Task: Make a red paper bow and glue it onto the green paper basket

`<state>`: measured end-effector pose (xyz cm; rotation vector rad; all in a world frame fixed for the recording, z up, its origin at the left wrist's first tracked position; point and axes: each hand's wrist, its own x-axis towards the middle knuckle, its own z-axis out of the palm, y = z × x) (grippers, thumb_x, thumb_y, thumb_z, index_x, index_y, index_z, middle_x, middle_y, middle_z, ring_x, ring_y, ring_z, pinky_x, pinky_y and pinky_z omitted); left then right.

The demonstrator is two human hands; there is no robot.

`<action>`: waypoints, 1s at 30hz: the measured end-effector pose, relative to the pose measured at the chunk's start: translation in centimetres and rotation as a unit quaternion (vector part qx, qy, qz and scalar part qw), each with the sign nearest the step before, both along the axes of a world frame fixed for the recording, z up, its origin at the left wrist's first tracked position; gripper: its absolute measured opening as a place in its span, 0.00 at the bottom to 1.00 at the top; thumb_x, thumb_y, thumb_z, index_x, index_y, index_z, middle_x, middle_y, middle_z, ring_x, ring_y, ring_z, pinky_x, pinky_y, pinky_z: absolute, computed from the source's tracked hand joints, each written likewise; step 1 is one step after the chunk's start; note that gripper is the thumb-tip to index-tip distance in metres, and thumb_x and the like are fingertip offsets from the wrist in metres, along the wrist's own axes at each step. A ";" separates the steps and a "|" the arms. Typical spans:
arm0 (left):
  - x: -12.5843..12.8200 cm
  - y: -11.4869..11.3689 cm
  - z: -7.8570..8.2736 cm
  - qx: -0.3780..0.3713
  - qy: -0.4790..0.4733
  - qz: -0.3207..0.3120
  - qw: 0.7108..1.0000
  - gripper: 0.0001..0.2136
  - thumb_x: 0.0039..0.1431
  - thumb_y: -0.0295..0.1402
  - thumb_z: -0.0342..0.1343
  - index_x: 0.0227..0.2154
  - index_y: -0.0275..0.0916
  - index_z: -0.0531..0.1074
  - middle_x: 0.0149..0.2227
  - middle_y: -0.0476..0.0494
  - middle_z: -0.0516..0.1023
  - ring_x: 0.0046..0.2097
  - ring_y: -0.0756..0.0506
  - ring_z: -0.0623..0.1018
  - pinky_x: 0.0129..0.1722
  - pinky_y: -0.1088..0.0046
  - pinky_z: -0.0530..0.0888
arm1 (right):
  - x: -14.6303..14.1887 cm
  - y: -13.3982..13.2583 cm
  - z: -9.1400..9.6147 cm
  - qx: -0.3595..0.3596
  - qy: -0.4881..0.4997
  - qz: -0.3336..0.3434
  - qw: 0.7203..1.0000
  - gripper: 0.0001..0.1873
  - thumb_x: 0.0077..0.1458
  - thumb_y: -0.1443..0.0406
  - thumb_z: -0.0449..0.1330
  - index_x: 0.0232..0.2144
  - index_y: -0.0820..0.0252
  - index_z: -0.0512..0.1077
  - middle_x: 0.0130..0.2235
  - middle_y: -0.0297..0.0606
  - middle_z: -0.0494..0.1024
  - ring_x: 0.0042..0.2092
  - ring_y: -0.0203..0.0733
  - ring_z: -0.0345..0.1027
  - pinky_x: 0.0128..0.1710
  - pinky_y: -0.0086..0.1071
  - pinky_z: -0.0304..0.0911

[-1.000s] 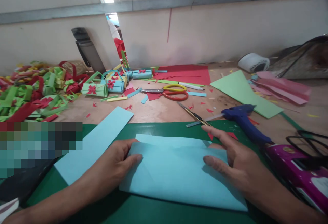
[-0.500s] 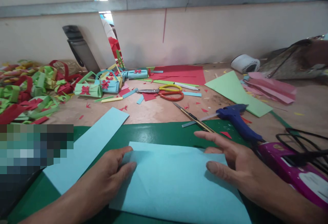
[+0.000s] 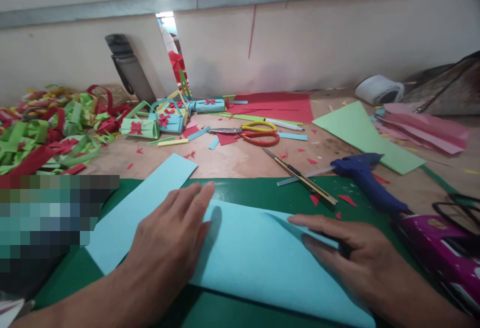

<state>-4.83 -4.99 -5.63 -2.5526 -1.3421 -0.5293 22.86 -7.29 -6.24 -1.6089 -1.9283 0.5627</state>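
Note:
A folded light blue paper sheet (image 3: 258,255) lies on the green cutting mat (image 3: 247,190) in front of me. My left hand (image 3: 170,243) rests flat on its left end, fingers stretched out and together. My right hand (image 3: 345,253) holds the sheet's right edge, thumb on top and fingers curled under the raised flap. A long light blue strip (image 3: 150,203) lies to the left, partly under my left hand.
A utility knife (image 3: 300,177), a blue glue gun (image 3: 369,180) and a purple object (image 3: 438,243) lie to the right. Behind are red and yellow scissors (image 3: 251,134), small paper baskets (image 3: 157,123), green and red paper scraps (image 3: 48,128), and green (image 3: 360,133), red and pink sheets.
My left hand has moved from pinching the sheet's left edge to lying flat on it. My right hand has slid down along the right edge and curled under the flap.

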 end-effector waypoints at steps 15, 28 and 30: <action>4.2 0.0 1.4 -0.364 0.061 -0.145 0.918 0.35 0.60 0.56 0.42 0.63 0.37 0.53 0.65 0.27 0.51 0.64 0.23 0.50 0.54 0.32 0.54 | 1.6 -0.3 -2.8 0.012 -0.145 -0.027 0.989 0.25 0.56 0.52 0.53 0.54 0.50 0.67 0.46 0.39 0.79 0.44 0.53 0.75 0.41 0.42 0.72; 4.2 0.5 1.3 -0.330 0.057 -0.132 0.933 0.38 0.57 0.58 0.44 0.63 0.38 0.51 0.64 0.24 0.53 0.62 0.23 0.55 0.53 0.34 0.57 | 2.4 -0.3 -3.6 0.031 -0.171 -0.058 0.983 0.22 0.58 0.51 0.49 0.52 0.46 0.67 0.49 0.34 0.78 0.46 0.52 0.74 0.44 0.38 0.71; 4.2 0.7 1.5 -0.328 0.057 -0.130 0.934 0.39 0.56 0.59 0.45 0.62 0.38 0.52 0.63 0.24 0.54 0.62 0.23 0.56 0.53 0.34 0.58 | 2.5 -0.3 -3.7 0.031 -0.164 -0.061 0.984 0.21 0.57 0.50 0.50 0.50 0.45 0.69 0.47 0.33 0.79 0.45 0.53 0.74 0.42 0.38 0.72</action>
